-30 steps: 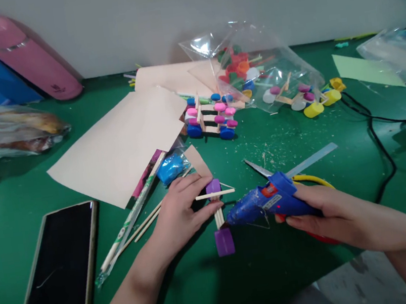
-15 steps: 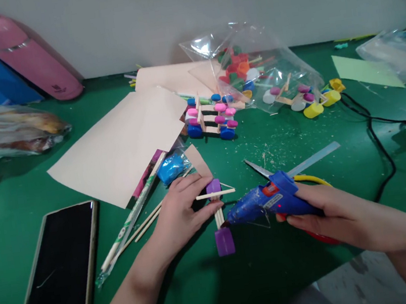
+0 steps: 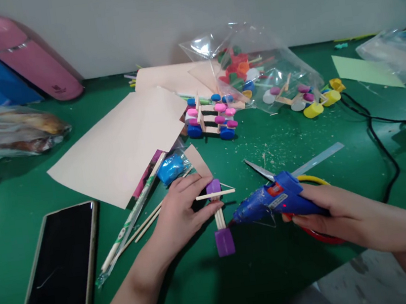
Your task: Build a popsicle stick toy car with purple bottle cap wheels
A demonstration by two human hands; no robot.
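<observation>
Pinching the stick frame (image 3: 220, 219) by the far purple block (image 3: 213, 185), the left hand (image 3: 180, 207) has its grip closed, thumb and fingers on either side. The frame is at the middle of the green surface (image 3: 298, 134). On the right, the right hand (image 3: 332, 209) wraps its grip around the blue glue gun (image 3: 260, 203), nozzle just beside the near purple block (image 3: 225, 243).

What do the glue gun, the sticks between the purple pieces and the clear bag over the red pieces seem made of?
Glue gun: probably plastic, semi-glossy; smooth, moulded-looking blue body.
Sticks: likely wood, matte, given their pale beige colour.
Clear bag: apparently thin plastic film, glossy; creases and bright glare show.
</observation>
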